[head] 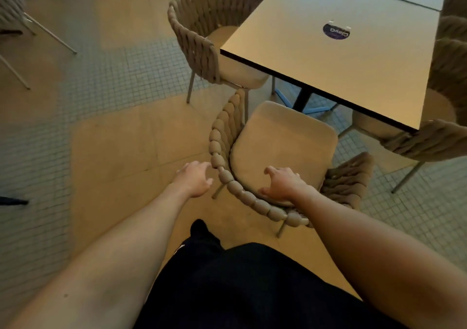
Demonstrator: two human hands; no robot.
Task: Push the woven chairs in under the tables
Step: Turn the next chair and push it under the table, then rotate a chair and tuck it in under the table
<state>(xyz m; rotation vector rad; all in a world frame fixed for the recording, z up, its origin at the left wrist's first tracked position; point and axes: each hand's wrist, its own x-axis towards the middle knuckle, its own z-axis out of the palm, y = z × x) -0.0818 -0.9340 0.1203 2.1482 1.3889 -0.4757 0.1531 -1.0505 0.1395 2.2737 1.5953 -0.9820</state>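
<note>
Tan slabs and small grey tiles make the floor [121,131]. The nearest woven chair [283,152] stands just short of the tabletop [336,58] near edge. The left hand [195,181] hovers open beside its backrest; the right hand [285,183] rests on the rim, fingers spread. Another woven chair [202,30] sits tucked at the left edge

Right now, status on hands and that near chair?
Left hand open, off chair. Right hand open over backrest. Near woven chair still out from table. Nothing blocking.
</note>
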